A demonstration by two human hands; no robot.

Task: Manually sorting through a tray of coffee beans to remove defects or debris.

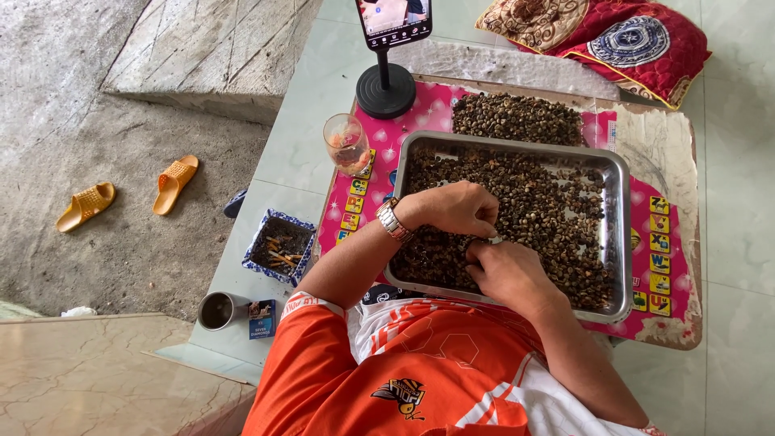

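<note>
A metal tray [617, 173] full of small dark beans [549, 210] rests on a pink mat [424, 113] on a low table. My left hand [456, 208], with a metal watch [393, 220] on its wrist, lies over the beans with fingers curled down into them. My right hand [508, 273] is just below it, fingertips pinched together at the beans near the left hand. Both hands nearly touch. What sits between the fingers is too small to tell. A second heap of beans [517, 117] lies on the mat behind the tray.
A glass [347, 144] stands left of the tray. A phone on a black stand [386, 85] is behind it. A blue ashtray [278, 245], a metal cup [216, 310] and a small box [262, 316] sit on the floor at left. Orange sandals [173, 182] lie further left; a red cushion [613, 40] is at top right.
</note>
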